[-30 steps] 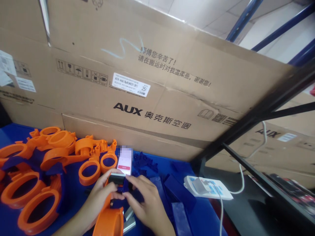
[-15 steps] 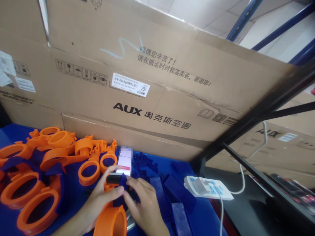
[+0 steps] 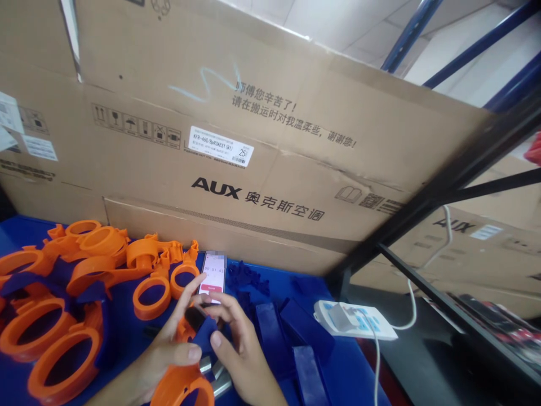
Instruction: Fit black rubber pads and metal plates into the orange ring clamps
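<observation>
My left hand (image 3: pixel 167 352) and my right hand (image 3: pixel 240 352) meet low in the middle of the view over a blue table (image 3: pixel 346 372). Between them they grip an orange ring clamp (image 3: pixel 181 386) with a dark blue piece (image 3: pixel 205 338) and a small black part (image 3: pixel 195 317) at its top. My left thumb presses on the blue piece and my right thumb lies against it. A phone (image 3: pixel 212 272) with a lit screen lies just beyond my fingers.
A heap of orange ring clamps (image 3: pixel 63 293) covers the table's left. Blue plastic bars (image 3: pixel 291 332) lie to the right, small blue parts (image 3: pixel 249 279) behind. A white power strip (image 3: pixel 355 320) sits at the right edge. A large cardboard box (image 3: pixel 262 158) walls off the back.
Both hands have drawn the orange clamp lower and tilted it. My left fingers have spread and my thumb has moved onto the blue piece. The view has shifted slightly.
</observation>
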Motion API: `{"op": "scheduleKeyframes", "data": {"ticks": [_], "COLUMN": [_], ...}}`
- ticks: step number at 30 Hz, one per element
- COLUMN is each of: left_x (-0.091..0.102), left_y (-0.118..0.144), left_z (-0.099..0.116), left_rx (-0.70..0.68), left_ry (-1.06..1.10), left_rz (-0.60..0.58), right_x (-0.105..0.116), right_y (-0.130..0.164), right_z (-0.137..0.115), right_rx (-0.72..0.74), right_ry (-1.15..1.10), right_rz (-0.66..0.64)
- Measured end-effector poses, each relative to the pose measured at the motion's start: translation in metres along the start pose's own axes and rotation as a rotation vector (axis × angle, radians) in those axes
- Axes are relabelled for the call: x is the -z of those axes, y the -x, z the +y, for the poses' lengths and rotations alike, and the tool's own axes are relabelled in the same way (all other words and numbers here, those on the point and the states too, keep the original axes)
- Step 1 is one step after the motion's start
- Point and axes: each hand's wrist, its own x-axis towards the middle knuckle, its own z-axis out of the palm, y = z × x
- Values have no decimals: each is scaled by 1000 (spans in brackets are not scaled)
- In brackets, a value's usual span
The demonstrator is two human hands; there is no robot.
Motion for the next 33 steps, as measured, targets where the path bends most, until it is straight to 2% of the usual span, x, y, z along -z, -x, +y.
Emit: {"op": "scheduleKeyframes", "data": {"ticks": [2, 5, 9, 12, 22, 28, 31, 33], "left_x": [0, -1, -5, -6, 3, 13, 12, 11], "left_y": [0, -2, -7, -9, -9, -14, -14, -13], "left_z": [0, 0, -2, -4, -7, -4, -4, -5], "left_rx": [19, 66, 23, 4, -146, -122, -128, -147], "left_ry": [15, 9, -130, -220, -396, -473, -495, -496], "left_rz": [-33, -51, 21, 54, 72, 9, 38, 99], "right_x": [0, 0, 0, -1, -3, -6, -7, -7], "right_y": [-1, -1, -2, -1, -1, -3, -2, -2], "right_z": [0, 5, 12, 13, 16, 17, 18, 18], "right_rx": [0, -6, -10, 1, -3, 32, 46, 26], "right_ry": [-48, -64, -21, 15, -79, -140, -128, -93], "right_rz": [0, 77, 270, 354, 339, 324, 335, 343]}}
